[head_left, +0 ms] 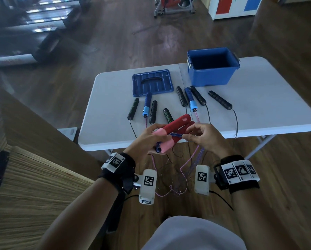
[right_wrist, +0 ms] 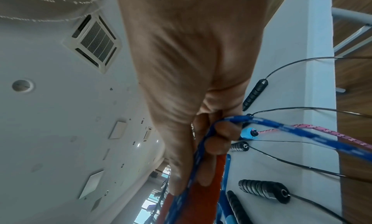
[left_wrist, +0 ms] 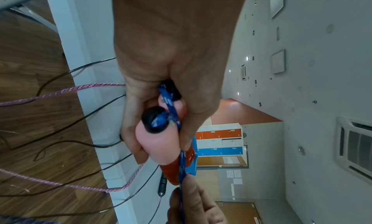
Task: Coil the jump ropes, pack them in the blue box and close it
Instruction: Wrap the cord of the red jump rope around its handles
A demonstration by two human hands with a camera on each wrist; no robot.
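Left grip (head_left: 147,137): clamping both red-pink handles (head_left: 171,130).
Right grip (head_left: 203,137): pinching blue rope (right_wrist: 281,125), winding it round handles.
Blue box (head_left: 213,69): open, nothing packed; lid (head_left: 152,83) off.
Left: 4 ropes on worktop (head_left: 259,105), uncoiled.

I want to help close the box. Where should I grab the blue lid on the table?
Probably by the handle bar in the middle of the blue lid, coming straight down from above. The lid lies flat on the table, handle side up, with a slot beneath the bar for fingers.
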